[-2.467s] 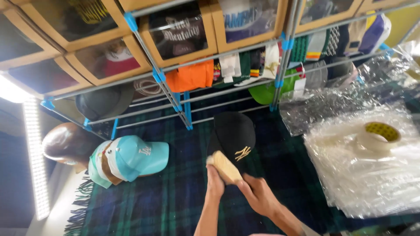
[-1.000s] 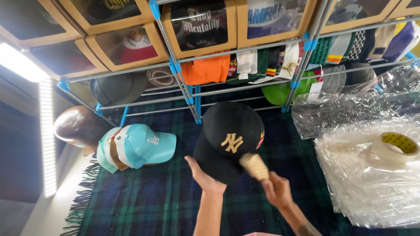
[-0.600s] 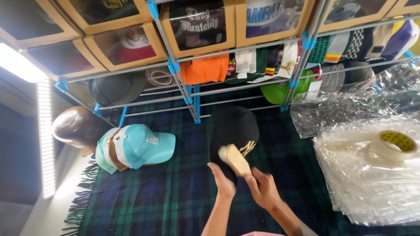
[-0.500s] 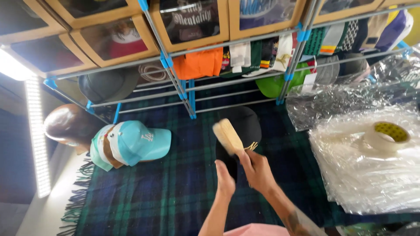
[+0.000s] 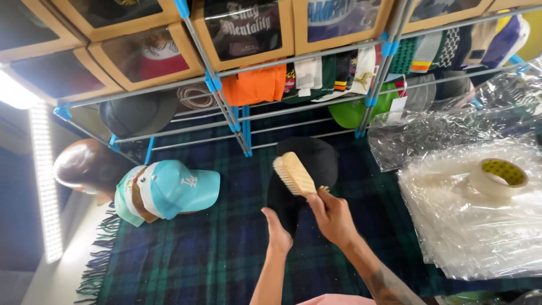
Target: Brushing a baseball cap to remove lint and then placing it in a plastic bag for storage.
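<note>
**Brush over the black cap, on the plaid blanket**

Broadly, you are looking down on a dark green and blue plaid blanket (image 5: 186,254) that covers the surface, its fringe hanging off at the left. Behind it stands a metal rack (image 5: 237,121) with blue joints; cardboard boxes (image 5: 243,28) with clear windows sit on its upper shelf, and folded clothes, an orange piece (image 5: 254,85) among them, lie on the shelf below. To your right a stack of clear plastic bags (image 5: 480,231) spreads over the blanket, with a roll of tape (image 5: 498,178) resting on top. At the left a pile of nested caps lies on its side, a light blue cap (image 5: 175,189) outermost, with a brown rounded hat (image 5: 84,166) just behind it.

The black cap (image 5: 307,169) lies near the middle of the blanket, just in front of the rack's feet. Your left hand (image 5: 278,231) touches its near edge, fingers reaching up along the dark fabric; you cannot tell whether they pinch it or only steady it. Your right hand (image 5: 333,217) is closed around the handle end of a wooden brush (image 5: 293,174), which is held tilted over the cap, bristles facing left, its pale back turned up toward you. Whether the bristles touch the cap cannot be told.
</note>
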